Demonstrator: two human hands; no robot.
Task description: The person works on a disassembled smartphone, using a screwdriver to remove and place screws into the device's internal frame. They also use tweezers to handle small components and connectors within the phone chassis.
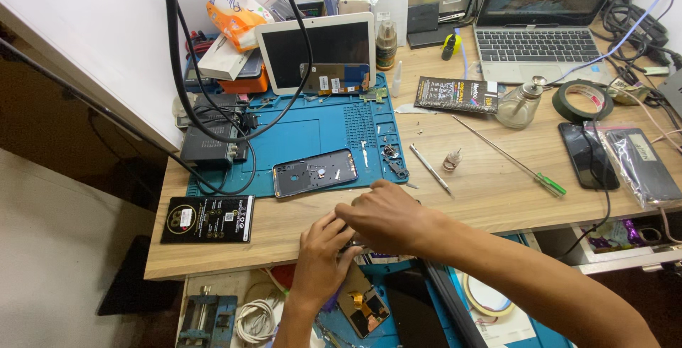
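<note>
A small part is being worked between both hands at the near edge of the surface [298, 238], just in front of the blue mat [312, 135]. The right hand [387, 216] is laid palm-down over the spot with its fingers curled, and the left hand [323, 256] is brought up from below the edge so that its fingertips meet the right hand's; what is pinched between them is hidden, so it cannot be told whether either hand is clenched on a part or only pressed against it. An opened phone frame [315, 172] is seen lying flat on the near part of the mat, well inside its front border and just beyond the hands, untouched. Beside it, at the mat's right border, small loose parts [392, 160] are gathered. A pair of tweezers [430, 169] and a long screwdriver with a green handle [511, 158] lie to the right of the mat, apart from both hands. A black packet [207, 218] is set at the near left corner of the surface. Below the edge, in an open drawer, another phone part with orange patches [364, 309] is visible. The step in hand is judged to be the fine handling of a small component taken from or meant for the opened frame. The next move would call for a steady pinch, a short carry across the mat's front border, and careful alignment over the frame, with the loose parts kept undisturbed.
</note>
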